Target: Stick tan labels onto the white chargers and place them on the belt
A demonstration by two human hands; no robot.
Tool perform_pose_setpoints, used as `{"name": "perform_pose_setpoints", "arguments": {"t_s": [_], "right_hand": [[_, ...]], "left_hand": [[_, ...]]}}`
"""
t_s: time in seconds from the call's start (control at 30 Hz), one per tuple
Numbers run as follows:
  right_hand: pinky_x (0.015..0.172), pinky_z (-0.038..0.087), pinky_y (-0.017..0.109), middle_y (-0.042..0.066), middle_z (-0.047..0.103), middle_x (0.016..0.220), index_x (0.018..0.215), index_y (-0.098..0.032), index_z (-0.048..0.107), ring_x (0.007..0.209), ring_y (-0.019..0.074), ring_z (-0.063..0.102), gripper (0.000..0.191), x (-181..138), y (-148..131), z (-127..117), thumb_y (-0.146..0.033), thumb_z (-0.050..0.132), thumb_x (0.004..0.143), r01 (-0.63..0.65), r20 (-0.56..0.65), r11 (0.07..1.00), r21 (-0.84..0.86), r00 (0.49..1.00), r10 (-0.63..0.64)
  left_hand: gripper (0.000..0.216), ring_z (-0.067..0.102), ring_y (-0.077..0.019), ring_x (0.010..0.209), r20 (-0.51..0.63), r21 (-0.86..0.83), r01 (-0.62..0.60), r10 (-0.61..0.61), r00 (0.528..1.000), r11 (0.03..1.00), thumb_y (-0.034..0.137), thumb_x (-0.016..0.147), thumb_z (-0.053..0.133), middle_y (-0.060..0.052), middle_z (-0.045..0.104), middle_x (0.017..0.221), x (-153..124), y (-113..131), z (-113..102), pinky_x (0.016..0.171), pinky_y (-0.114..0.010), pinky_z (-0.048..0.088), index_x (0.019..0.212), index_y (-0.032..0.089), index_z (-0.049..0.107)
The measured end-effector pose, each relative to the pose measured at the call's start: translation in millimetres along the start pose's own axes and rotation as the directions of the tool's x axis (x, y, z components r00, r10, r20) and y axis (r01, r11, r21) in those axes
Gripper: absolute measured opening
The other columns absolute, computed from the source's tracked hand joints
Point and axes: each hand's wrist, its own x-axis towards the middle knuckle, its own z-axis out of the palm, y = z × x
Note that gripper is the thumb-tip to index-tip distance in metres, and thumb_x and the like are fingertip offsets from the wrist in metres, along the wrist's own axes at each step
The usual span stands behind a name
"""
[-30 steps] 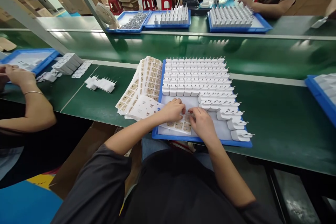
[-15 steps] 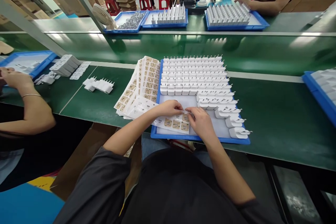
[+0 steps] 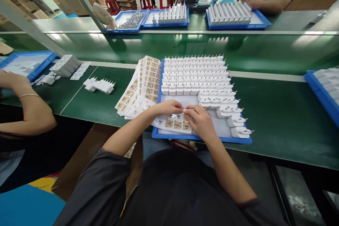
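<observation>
A blue tray (image 3: 201, 137) lies on the green bench before me, filled at the back with rows of white plug adapters (image 3: 196, 74). Across its near left corner rests a white label sheet (image 3: 173, 124) with brown stickers. My left hand (image 3: 168, 107) and my right hand (image 3: 198, 120) meet over that sheet, fingers pinched together at its upper edge. What the fingertips pinch is too small to name. More sticker sheets (image 3: 143, 88) fan out left of the tray.
A few loose adapters (image 3: 102, 85) and a white stack (image 3: 65, 65) lie to the left, near another person's arm (image 3: 23, 106) and blue tray (image 3: 29, 61). Across the green belt stand further blue trays (image 3: 235, 17) where other people work. Another tray (image 3: 323, 91) sits at the right.
Both hands have shifted slightly up and left over the label sheet, uncovering more of the stickers along its near edge. The co-worker's hand on the left has slid out of view.
</observation>
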Motion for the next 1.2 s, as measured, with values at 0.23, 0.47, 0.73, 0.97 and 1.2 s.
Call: {"name": "perform_pose_setpoints", "arguments": {"t_s": [0.23, 0.47, 0.73, 0.97, 1.2], "right_hand": [[0.070, 0.052, 0.032, 0.006, 0.068, 0.100, 0.096, -0.023, 0.065, 0.081, 0.0172, 0.062, 0.005, -4, 2, -15, -0.028, 0.064, 0.097, -0.207, -0.223, 0.827, 0.523, 0.903, 0.367], [0.057, 0.046, 0.024, 0.001, 0.057, 0.101, 0.097, -0.025, 0.057, 0.063, 0.0088, 0.050, 0.014, -4, 7, -19, -0.038, 0.064, 0.095, -0.148, -0.388, 0.550, 0.822, 0.562, 0.731], [0.055, 0.048, 0.024, 0.003, 0.057, 0.105, 0.098, -0.026, 0.053, 0.066, 0.0098, 0.054, 0.018, -3, 2, -21, -0.041, 0.062, 0.095, -0.159, -0.380, 0.543, 0.824, 0.556, 0.739], [0.056, 0.049, 0.025, 0.001, 0.059, 0.101, 0.098, -0.027, 0.053, 0.068, 0.0108, 0.058, 0.016, -3, 4, -20, -0.039, 0.062, 0.096, -0.161, -0.311, 0.485, 0.860, 0.588, 0.747], [0.057, 0.052, 0.028, -0.002, 0.063, 0.077, 0.091, -0.024, 0.061, 0.062, 0.0130, 0.059, 0.020, -4, -1, -16, -0.039, 0.073, 0.089, -0.211, -0.033, 0.346, 0.914, 0.813, 0.581]], "left_hand": [[0.027, 0.065, -0.0275, 0.107, -0.196, 0.235, 0.061, -0.014, 0.981, 0.970, 0.030, 0.092, 0.055, -0.011, 0.072, 0.107, -1, 5, 9, 0.096, -0.037, 0.049, 0.103, 0.014, 0.074], [0.061, 0.048, -0.0343, 0.137, -0.393, 0.607, -0.140, 0.449, 0.802, 0.782, 0.036, 0.092, 0.067, -0.018, 0.050, 0.151, 12, 45, 34, 0.112, -0.050, 0.042, 0.147, 0.019, 0.046], [0.024, 0.052, -0.0345, 0.133, -0.347, 0.794, -0.120, 0.607, 0.715, 0.596, 0.018, 0.097, 0.054, -0.022, 0.044, 0.158, 46, 65, 64, 0.102, -0.045, 0.045, 0.120, 0.014, 0.058], [0.035, 0.067, -0.0220, 0.095, -0.476, 0.031, -0.265, 0.248, 0.844, 0.964, 0.034, 0.083, 0.075, -0.008, 0.068, 0.108, 8, 45, 44, 0.084, -0.034, 0.054, 0.107, 0.020, 0.053], [0.061, 0.068, -0.0191, 0.094, -0.405, -0.799, -0.347, -0.012, 0.914, 0.491, 0.040, 0.065, 0.085, -0.004, 0.064, 0.109, -34, 18, 46, 0.078, -0.032, 0.060, 0.114, 0.025, 0.052]]}}
